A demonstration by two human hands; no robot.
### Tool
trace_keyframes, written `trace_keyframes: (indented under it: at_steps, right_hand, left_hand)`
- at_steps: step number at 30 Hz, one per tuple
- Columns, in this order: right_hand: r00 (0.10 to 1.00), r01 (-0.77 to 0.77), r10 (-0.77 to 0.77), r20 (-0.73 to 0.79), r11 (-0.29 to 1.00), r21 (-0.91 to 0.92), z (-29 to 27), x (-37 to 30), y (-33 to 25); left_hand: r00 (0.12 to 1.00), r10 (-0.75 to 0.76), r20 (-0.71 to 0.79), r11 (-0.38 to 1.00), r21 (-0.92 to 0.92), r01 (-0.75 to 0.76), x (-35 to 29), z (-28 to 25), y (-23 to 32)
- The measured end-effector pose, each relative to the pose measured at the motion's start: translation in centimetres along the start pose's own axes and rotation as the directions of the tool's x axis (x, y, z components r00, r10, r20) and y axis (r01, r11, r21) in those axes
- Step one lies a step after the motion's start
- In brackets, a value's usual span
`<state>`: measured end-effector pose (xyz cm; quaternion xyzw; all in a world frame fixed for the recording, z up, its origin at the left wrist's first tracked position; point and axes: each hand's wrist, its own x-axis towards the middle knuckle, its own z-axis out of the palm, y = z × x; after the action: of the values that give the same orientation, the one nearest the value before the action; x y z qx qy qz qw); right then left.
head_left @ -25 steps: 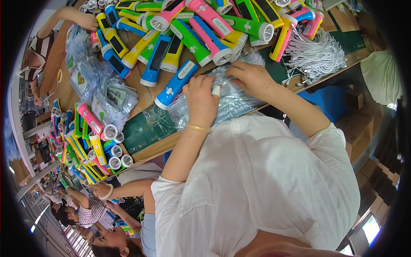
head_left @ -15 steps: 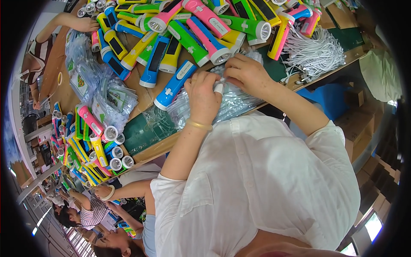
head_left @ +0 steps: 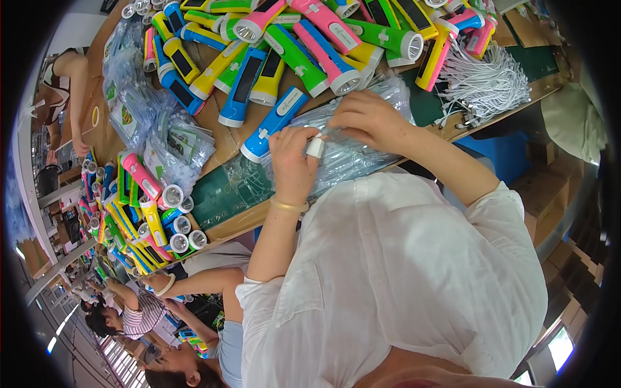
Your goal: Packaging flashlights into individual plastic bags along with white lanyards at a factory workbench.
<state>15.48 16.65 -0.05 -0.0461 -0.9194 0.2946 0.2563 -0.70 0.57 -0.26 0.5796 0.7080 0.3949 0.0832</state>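
A pile of clear plastic bags lies at the table's near edge, under both my hands. My left hand is closed at the pile's left side, a white wrap around its thumb. Just right of it, my right hand has its fingers bent together over the bags. Anything thin between the fingertips of either hand is too clear or hidden to make out. Touching the pile's left edge, beyond my left hand, is a blue-and-white flashlight.
Colourful flashlights are heaped beyond my hands. White cables lie bundled at the right. Bags with printed cards lie to the left, above another flashlight heap. A co-worker's arm reaches in at lower left; other people sit further off.
My hands have moved slightly apart, the left one down and left. The co-worker's hand at the upper left has drawn back from the flashlights. The whole view has shifted a little.
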Motion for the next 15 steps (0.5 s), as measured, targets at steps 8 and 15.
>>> trace_keyframes:
  at_steps: [8,15]
  right_hand:
    - [0.997,0.044,-0.053,0.063,0.990,0.134,0.8,0.3,1.0]
    - [0.983,0.095,-0.104,0.148,0.993,0.070,0.6,0.5,0.3]
  left_hand:
    - [0.976,-0.210,-0.051,0.964,-0.178,0.198,-2.1,-1.0,-0.6]
    - [0.979,-0.194,-0.057,0.963,-0.200,0.179,-1.8,-1.3,-0.4]
